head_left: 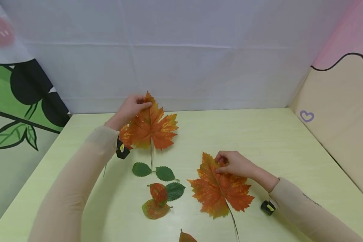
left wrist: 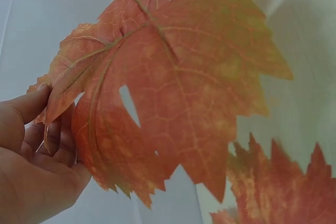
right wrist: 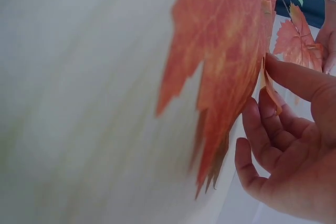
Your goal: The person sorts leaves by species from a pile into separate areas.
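At the far left of the table, my left hand (head_left: 130,109) pinches the top of an orange maple leaf (head_left: 151,129) between thumb and fingers. Its thin stem hangs down towards the green leaves. The left wrist view shows that leaf (left wrist: 178,77) tilted up, with a small slit in it. My right hand (head_left: 236,164) pinches the upper edge of a second orange maple leaf (head_left: 220,191), right of centre, its stem pointing to the near side. In the right wrist view, thumb and fingertips (right wrist: 251,114) meet around a fold of that leaf (right wrist: 226,45).
Another orange maple leaf (head_left: 125,136) lies partly hidden behind the left wrist. Several small leaves lie mid-table, among them a green leaf (head_left: 141,169) and a red-green leaf (head_left: 155,210). An orange leaf (head_left: 187,237) shows at the bottom edge. A white cloth wall (head_left: 181,74) stands behind.
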`<action>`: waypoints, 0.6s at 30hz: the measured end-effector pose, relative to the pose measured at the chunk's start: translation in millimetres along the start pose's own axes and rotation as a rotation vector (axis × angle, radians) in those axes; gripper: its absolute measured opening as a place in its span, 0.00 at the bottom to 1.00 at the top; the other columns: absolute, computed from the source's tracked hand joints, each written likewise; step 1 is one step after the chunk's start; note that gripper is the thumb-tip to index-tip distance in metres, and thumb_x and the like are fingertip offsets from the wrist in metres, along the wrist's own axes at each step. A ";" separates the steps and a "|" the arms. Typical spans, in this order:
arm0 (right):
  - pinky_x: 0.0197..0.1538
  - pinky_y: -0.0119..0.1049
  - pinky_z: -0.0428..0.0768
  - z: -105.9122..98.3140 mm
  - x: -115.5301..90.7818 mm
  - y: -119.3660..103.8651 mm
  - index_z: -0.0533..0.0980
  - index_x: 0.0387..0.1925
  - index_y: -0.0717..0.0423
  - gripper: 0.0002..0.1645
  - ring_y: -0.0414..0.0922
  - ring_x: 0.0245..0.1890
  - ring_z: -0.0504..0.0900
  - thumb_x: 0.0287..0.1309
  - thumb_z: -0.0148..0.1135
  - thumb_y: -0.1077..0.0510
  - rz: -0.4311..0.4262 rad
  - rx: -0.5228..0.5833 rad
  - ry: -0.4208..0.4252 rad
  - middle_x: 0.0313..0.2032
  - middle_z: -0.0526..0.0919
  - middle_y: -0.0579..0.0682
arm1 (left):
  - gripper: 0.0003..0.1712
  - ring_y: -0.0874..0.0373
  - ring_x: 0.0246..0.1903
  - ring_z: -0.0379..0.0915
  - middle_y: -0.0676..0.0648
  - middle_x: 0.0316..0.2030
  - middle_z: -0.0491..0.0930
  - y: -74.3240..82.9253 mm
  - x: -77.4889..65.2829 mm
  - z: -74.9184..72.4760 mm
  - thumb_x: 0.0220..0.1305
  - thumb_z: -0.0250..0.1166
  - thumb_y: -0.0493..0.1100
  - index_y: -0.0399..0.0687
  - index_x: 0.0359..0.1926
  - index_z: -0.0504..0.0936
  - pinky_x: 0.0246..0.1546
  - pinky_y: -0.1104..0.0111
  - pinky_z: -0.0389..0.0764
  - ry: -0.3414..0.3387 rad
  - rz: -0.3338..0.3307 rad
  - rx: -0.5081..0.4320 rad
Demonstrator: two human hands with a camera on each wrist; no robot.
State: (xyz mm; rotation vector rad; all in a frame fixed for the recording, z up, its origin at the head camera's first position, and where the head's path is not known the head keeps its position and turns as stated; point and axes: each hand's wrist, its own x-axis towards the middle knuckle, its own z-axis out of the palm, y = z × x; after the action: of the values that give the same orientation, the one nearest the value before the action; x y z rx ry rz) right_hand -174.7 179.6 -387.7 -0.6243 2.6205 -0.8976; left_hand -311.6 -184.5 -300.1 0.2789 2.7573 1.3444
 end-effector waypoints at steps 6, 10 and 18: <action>0.34 0.34 0.72 -0.3 -0.8 -0.4 0.74 0.38 0.52 0.15 0.40 0.29 0.71 0.50 0.66 0.53 -0.005 0.008 -0.003 0.29 0.75 0.43 | 0.16 0.55 0.30 0.59 0.48 0.31 0.68 -14.3 -0.3 6.9 0.64 0.56 0.48 0.37 0.41 0.73 0.31 0.65 0.63 0.016 -0.037 -0.027; 0.34 0.33 0.72 -0.2 -0.9 -0.7 0.74 0.38 0.52 0.15 0.40 0.29 0.71 0.50 0.66 0.53 -0.003 0.009 -0.007 0.28 0.75 0.43 | 0.21 0.53 0.37 0.66 0.43 0.42 0.72 -22.3 2.4 11.9 0.63 0.57 0.48 0.37 0.51 0.70 0.39 0.63 0.69 0.012 -0.102 -0.094; 0.34 0.34 0.71 -0.4 -0.7 -0.9 0.74 0.38 0.52 0.14 0.41 0.29 0.70 0.49 0.66 0.53 0.000 0.017 -0.011 0.28 0.75 0.43 | 0.29 0.45 0.54 0.64 0.36 0.57 0.67 -32.4 4.2 17.6 0.63 0.57 0.47 0.40 0.62 0.63 0.56 0.54 0.64 -0.055 -0.190 -0.154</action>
State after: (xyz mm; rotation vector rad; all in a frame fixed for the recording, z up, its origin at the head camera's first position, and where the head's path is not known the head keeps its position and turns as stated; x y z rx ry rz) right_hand -173.9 179.5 -386.7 -0.6237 2.6002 -0.9131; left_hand -317.8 -189.7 -336.3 0.0427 2.5438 1.4637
